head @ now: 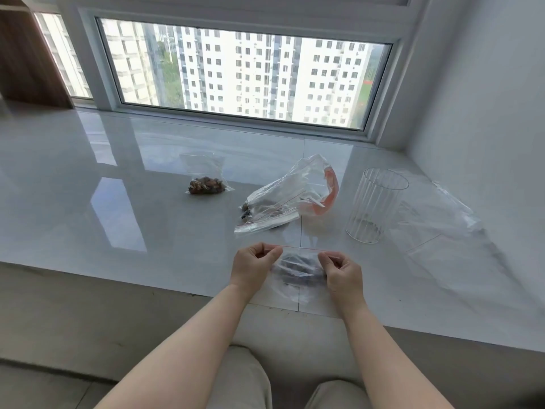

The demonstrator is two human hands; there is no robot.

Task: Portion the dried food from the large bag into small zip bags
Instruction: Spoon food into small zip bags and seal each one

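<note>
Your left hand (253, 268) and right hand (342, 271) each pinch a top corner of a small zip bag (298, 270) of dark dried food above the glossy white bench (118, 202).

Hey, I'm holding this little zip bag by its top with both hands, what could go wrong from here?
1. The left hand and right hand pinch only the ends of the small zip bag; if its strip isn't fully shut, the dried food might spill.
2. It sits near the sill's front edge, so a slip could drop it.
3. The glass cup stands close by; a stray elbow might topple it.
</note>
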